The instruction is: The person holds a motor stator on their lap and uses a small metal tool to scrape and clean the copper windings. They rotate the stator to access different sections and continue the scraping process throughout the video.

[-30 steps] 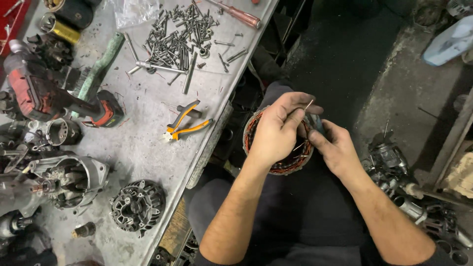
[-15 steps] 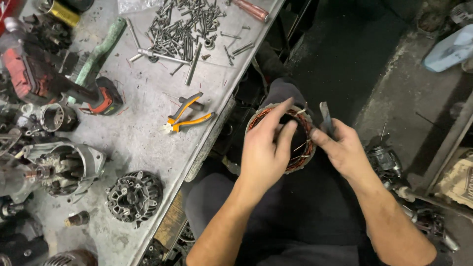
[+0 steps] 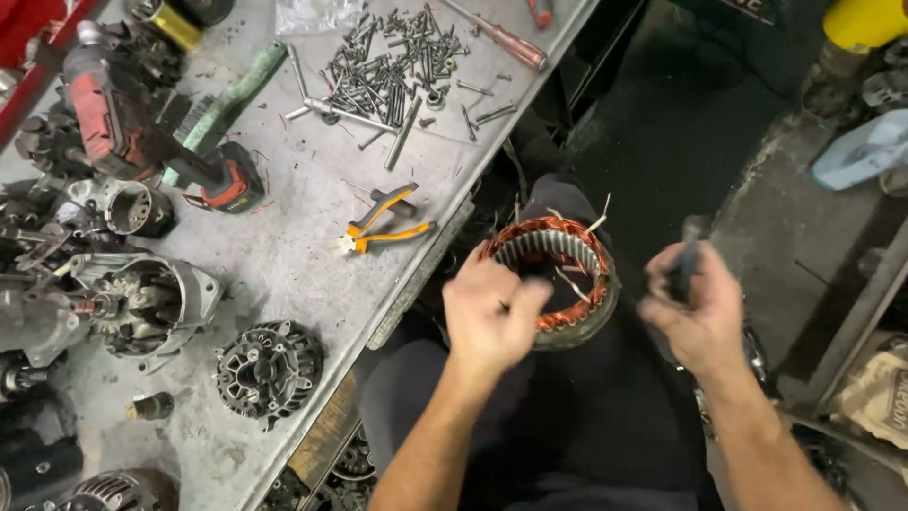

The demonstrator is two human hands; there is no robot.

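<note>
A round stator ring wound with copper wire point(image 3: 553, 279) rests on the person's lap, just right of the grey metal workbench point(image 3: 312, 237). The left hand point(image 3: 492, 317) grips its near rim, fingers curled. The right hand point(image 3: 695, 308), apart from the ring, is closed around a blurred dark tool point(image 3: 686, 260); holding the ring firm looks wise.

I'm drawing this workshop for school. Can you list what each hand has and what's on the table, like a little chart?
place: grey metal workbench on the person's left, dark floor on the right
left hand: grips the near rim of a ring wound with copper wire, resting on the lap
right hand: closed round a small dark tool, blurred, apart from the ring
near the bench edge: orange-handled pliers
far end: pile of screws and bolts
left side: red cordless drill
near side: black round motor part
</note>
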